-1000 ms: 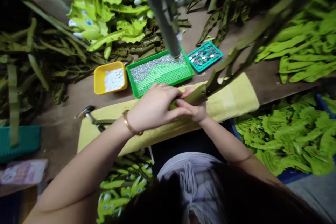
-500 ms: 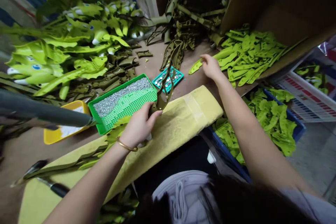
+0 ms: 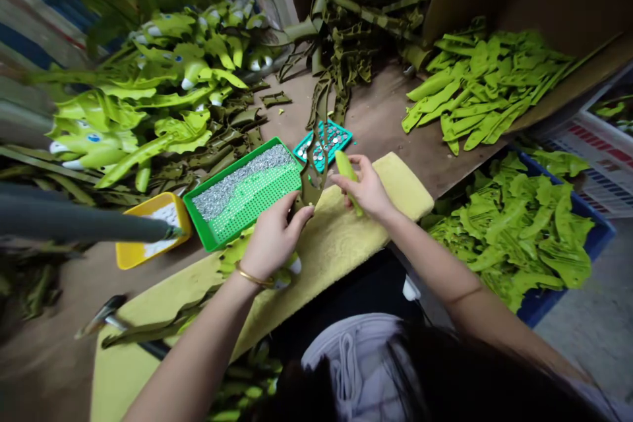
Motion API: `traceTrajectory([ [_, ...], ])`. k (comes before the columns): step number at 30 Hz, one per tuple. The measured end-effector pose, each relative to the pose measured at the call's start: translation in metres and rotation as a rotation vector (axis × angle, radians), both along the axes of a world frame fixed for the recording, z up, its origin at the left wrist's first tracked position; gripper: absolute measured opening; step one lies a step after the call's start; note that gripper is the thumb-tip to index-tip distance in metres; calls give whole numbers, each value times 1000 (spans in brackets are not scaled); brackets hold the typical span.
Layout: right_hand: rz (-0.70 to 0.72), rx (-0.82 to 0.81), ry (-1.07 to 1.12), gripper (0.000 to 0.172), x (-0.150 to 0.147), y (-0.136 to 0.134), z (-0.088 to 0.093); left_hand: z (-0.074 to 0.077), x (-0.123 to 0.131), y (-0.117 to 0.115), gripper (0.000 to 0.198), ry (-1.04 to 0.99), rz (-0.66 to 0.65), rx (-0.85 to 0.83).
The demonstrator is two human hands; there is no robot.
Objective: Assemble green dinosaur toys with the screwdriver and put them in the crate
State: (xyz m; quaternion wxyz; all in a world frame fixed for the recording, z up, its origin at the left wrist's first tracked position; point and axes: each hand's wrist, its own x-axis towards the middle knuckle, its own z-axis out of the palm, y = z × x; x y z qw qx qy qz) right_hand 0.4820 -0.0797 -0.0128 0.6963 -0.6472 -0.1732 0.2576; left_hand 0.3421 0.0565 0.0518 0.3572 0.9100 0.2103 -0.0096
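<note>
My left hand (image 3: 271, 237) is closed round the lower end of a dark olive strip (image 3: 312, 190), which runs up past a small teal tray (image 3: 346, 138). Beneath that hand lies a lime-green toy piece (image 3: 232, 256) with a white part, mostly hidden by the palm and wrist. Between the thumb and fingers of my right hand (image 3: 370, 190) is a long, flat lime-green piece (image 3: 347, 171), held over the yellow padded cloth (image 3: 403, 188). The two hands are apart, with the right one a little farther up.
A green perforated basket (image 3: 262, 194) of small metallic bits and a yellow tray (image 3: 185, 214) with white bits stand left. Lime-green toy figures (image 3: 93, 138) pile behind them. Flat lime-green pieces (image 3: 484, 86) and a blue crate (image 3: 601, 224) are right. A dark pole (image 3: 74, 211) juts in.
My right hand has come back from the pile of flat lime-green pieces toward my left hand, bringing one piece with it. My left hand keeps its hold on the olive strip. The view has shifted slightly.
</note>
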Motion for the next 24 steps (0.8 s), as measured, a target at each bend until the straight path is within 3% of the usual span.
traceTrajectory([
  [4, -192, 249, 159, 49, -23, 9, -12, -6, -3, -8, 60, -50, 23, -37],
  [7, -86, 300, 253, 51, -25, 16, -14, -8, -6, -13, 66, -70, -7, -81],
  [12, 59, 403, 415, 57, -26, 21, -13, -7, -6, -18, 60, -167, -96, -83],
  [18, 131, 447, 450, 51, -26, 20, -12, -5, -5, -18, 62, -103, -88, -115],
  [24, 105, 452, 506, 47, -26, 17, -8, -9, -4, -11, 64, -97, -145, -196],
])
